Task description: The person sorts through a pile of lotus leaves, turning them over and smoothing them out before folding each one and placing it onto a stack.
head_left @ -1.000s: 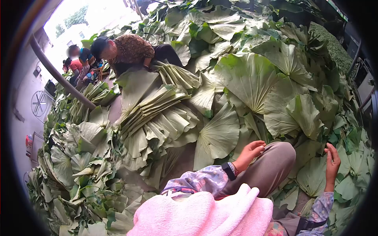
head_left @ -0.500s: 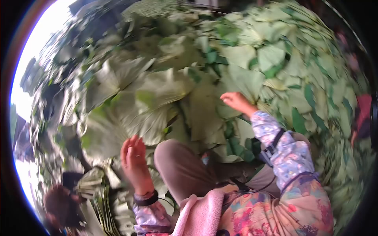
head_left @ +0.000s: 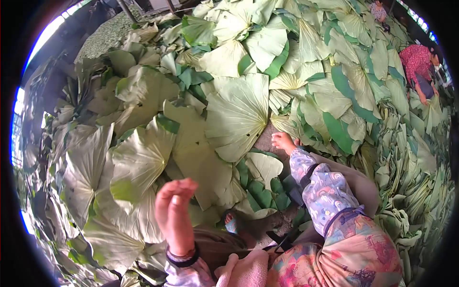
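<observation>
My left hand (head_left: 176, 217) is raised above the large pale lotus leaves on the left. Its fingers are bent loosely and apart, with nothing between them. Below it lies a creased, fan-veined lotus leaf (head_left: 141, 160) with a green edge. My right hand (head_left: 284, 141) reaches forward over the patch of bare floor (head_left: 266, 137) beside my knee, fingers stretched out and empty. Right beyond its fingertips spreads a broad lotus leaf (head_left: 239, 112), underside up, its veins meeting near the hand.
Lotus leaves are heaped all around me, with rows of folded leaves (head_left: 420, 167) at the right. A person in red (head_left: 417, 62) bends over leaves at the far right, and another person (head_left: 377, 12) is farther back. A pile of shredded green material (head_left: 106, 39) lies at the back left.
The view has swung, bringing the people at the right into sight. My left hand now appears farther right and lower; my right hand shows lower, by the bare floor.
</observation>
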A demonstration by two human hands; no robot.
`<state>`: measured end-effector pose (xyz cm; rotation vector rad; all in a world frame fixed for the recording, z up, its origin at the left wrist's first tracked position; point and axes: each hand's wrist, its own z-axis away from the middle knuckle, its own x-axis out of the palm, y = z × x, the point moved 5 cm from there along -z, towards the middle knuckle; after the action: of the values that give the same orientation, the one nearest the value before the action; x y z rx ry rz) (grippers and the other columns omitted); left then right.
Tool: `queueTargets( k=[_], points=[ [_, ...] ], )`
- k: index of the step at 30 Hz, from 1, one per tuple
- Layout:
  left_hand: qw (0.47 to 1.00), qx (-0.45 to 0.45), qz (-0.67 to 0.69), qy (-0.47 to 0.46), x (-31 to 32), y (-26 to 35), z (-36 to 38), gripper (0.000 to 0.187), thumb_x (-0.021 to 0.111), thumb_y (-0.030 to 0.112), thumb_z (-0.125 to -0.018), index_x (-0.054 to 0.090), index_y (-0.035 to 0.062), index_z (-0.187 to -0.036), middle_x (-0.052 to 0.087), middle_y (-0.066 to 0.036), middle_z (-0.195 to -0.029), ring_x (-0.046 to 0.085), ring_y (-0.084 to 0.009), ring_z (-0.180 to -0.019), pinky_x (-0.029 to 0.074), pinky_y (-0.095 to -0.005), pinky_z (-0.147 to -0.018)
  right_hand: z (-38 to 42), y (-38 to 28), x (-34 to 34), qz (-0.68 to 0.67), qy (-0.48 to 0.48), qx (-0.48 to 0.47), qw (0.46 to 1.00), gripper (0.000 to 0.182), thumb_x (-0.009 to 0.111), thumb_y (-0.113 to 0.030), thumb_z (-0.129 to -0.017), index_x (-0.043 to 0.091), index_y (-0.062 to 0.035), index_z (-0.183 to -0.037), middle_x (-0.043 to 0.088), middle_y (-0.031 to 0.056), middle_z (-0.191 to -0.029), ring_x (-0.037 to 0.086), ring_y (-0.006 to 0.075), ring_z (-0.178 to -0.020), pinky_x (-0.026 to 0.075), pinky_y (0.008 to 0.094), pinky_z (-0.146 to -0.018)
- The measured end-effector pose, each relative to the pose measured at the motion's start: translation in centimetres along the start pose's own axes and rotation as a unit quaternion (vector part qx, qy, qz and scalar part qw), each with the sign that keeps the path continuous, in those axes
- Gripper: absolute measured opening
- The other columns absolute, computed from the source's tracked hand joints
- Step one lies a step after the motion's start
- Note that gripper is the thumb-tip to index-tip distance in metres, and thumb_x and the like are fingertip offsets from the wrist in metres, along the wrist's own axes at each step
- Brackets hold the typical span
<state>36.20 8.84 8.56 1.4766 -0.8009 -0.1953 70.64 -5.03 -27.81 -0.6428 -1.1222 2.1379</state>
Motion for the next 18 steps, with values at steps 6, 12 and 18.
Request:
queueTargets(
  k=[6, 12, 18],
  points=[
    [0.984, -0.114, -0.010, -0.138, 2.1, -3.7, -1.5, 0.026, 0.053, 0.012, -0.085, 0.051, -0.0034, -0.106, 0.059, -0.021, -0.102, 0.056, -0.0267, -0.098, 0.039, -0.0379, -0.091, -7.9, 2.2, 1.2, -0.085, 0.125, 0.021, 0.988, 0.053, 0.062, -0.028, -0.080, 0.041, -0.0073, -0.125, 0.058, 0.0025, -0.102, 0.057, 0.0119, -0.083, 0.046, 0.0293, -0.068],
    [0.971, -0.210, 0.010, -0.117, 2.5, -4.6, -3.5, 0.024, 0.055, 0.006, -0.082, 0.053, -0.0015, -0.105, 0.057, -0.020, -0.103, 0.055, -0.0326, -0.097, 0.041, -0.0439, -0.088, -12.6, 2.8, 5.7, -0.132, 0.240, -0.011, 0.962, 0.046, 0.073, -0.017, -0.069, 0.053, 0.0030, -0.106, 0.062, 0.0096, -0.090, 0.057, 0.0180, -0.080, 0.045, 0.0297, -0.074],
    [0.963, -0.242, 0.035, -0.114, 2.7, -5.8, -3.8, 0.025, 0.056, 0.009, -0.082, 0.053, -0.0016, -0.105, 0.057, -0.020, -0.103, 0.054, -0.0332, -0.097, 0.041, -0.0462, -0.087, -10.9, -15.1, 14.0, -0.161, 0.137, -0.358, 0.909, 0.023, 0.065, -0.019, -0.077, 0.058, -0.0024, -0.091, 0.057, 0.0030, -0.064, 0.051, 0.0101, -0.051, 0.042, 0.0277, -0.045]
  ],
)
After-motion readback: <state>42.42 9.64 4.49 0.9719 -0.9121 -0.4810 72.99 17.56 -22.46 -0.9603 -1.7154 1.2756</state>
